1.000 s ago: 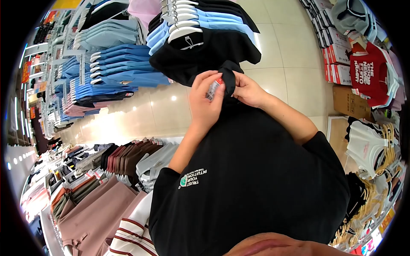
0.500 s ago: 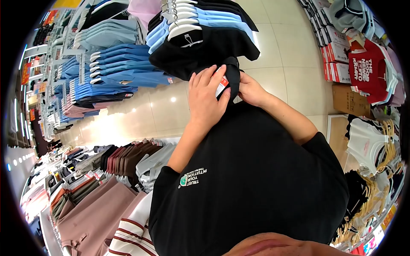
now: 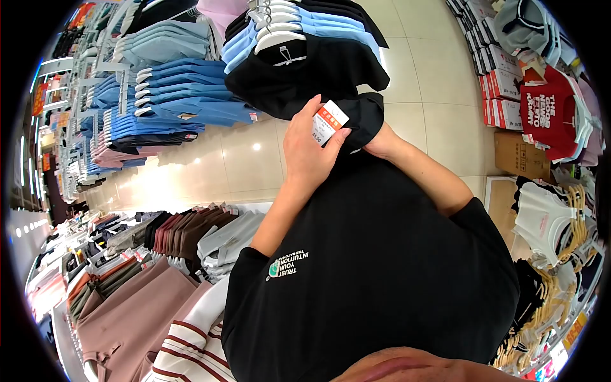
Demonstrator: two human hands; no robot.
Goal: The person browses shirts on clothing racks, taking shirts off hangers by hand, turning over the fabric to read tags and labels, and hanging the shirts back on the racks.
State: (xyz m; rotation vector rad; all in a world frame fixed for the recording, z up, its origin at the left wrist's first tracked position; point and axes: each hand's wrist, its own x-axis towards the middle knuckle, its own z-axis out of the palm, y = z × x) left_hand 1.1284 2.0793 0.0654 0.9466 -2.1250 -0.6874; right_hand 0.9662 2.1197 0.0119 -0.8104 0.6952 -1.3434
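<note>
A black T-shirt [image 3: 305,70] hangs at the front of a row of shirts on white hangers. My left hand [image 3: 304,146] pinches a white and orange price tag [image 3: 330,123] between thumb and fingers, its printed face turned up. Just right of the tag, a fold of black cloth [image 3: 368,118], which looks like part of this shirt, is bunched up. My right hand [image 3: 382,141] is closed at the lower edge of that fold, its fingertips hidden by the cloth.
Light blue shirts [image 3: 324,22] hang behind the black one, and blue shirts [image 3: 184,86] to the left. Trousers [image 3: 133,312] hang on a rack at lower left. Stacked boxes [image 3: 503,83], a carton [image 3: 519,153] and white tops [image 3: 541,219] line the right side.
The price tag has turned to face up and now shows fully in my left hand. The black cloth has spread to the right, and my right hand has shifted slightly down with it.
</note>
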